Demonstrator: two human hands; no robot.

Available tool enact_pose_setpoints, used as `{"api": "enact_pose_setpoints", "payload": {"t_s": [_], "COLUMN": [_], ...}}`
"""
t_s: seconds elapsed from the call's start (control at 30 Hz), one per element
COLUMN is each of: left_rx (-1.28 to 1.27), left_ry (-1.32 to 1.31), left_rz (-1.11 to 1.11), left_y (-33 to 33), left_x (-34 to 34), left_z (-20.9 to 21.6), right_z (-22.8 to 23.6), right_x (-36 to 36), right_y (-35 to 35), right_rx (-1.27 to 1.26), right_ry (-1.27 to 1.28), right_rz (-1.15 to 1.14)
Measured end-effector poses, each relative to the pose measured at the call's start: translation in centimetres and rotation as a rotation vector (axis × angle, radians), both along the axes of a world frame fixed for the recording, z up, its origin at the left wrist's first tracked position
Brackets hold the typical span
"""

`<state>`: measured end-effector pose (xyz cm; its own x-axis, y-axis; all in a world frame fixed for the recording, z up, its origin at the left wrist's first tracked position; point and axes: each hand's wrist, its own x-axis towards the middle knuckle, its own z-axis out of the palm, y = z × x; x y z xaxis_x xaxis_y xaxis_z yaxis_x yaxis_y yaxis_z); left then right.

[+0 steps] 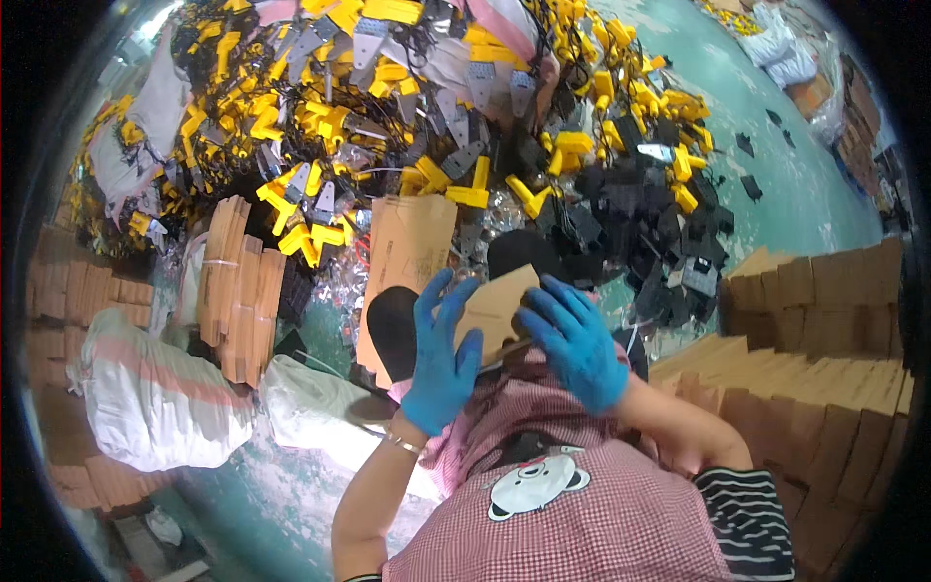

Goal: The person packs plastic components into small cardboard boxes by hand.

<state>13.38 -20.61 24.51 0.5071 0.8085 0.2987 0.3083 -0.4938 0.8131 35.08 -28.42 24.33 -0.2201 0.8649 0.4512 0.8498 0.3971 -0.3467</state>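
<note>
A small brown cardboard box [493, 308] sits tilted over my lap, between my two blue-gloved hands. At its left edge is my left hand [443, 361], open, with fingers spread upward and the thumb apart. My right hand [579, 347] lies along the other edge, its fingers stretched out and apart, the tips touching or very near the cardboard. The box's underside and lower edge are hidden. Beyond it, a larger flat cardboard sheet [415, 233] leans beside my dark shoe [392, 330].
A big heap of yellow handheld devices [315, 121] with black cables fills the far side. Black flat pieces [621, 218] pile up right of it. Cardboard stacks stand at right [805, 388] and left [238, 291]. A white sack [155, 398] lies at left on the green floor [776, 175].
</note>
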Motion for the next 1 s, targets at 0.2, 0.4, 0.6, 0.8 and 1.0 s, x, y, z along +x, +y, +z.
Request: {"api": "enact_pose_setpoints", "payload": {"t_s": [0.2,0.4,0.6,0.8,1.0], "left_rx": [-0.009,0.115,-0.002,-0.023,0.065], "left_ry": [0.134,0.135,-0.014,-0.036,0.011], "left_rz": [-0.048,0.116,0.238,0.259,0.237], "left_y": [2.6,1.3,-0.2,-0.9,-1.3], "left_x": [0.2,3.0,2.8,3.8,4.2], "left_z": [0.7,1.8,1.0,1.2,0.9], "right_z": [-0.1,-0.7,-0.2,0.1,1.7], "right_x": [-0.3,-3.8,-3.1,-4.1,-4.0], "right_y": [0.7,-3.2,-3.4,-5.8,-4.3], "right_rx": [0.04,0.061,-0.013,-0.582,-0.91], "right_ry": [-0.008,0.328,0.376,1.175,1.702], "right_rz": [-0.042,-0.23,-0.145,-0.398,-0.478]}}
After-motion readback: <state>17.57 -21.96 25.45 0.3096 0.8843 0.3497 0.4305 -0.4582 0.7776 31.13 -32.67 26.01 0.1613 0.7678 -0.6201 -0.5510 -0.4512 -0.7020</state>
